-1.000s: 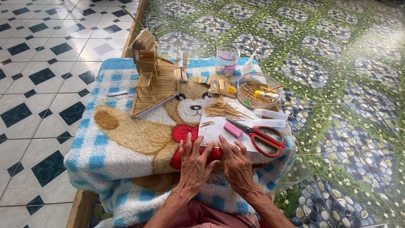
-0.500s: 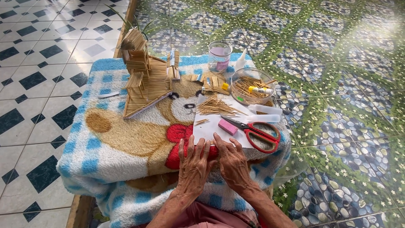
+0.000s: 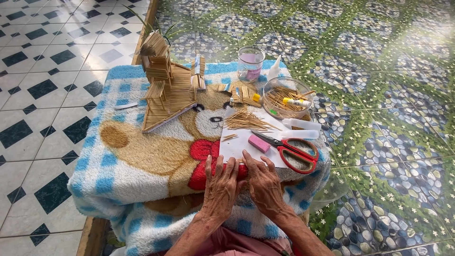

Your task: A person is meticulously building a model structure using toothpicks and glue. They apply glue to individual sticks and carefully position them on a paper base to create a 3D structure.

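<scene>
Blue-checked bear blanket covers the work surface on tiled floor. White sheet lies at its near right, long axis running away from the person. Left hand and right hand press flat on its near edge, fingers together, clasping nothing. Red scissors point up-left. Hands unchanged from earlier; view shifted.
</scene>
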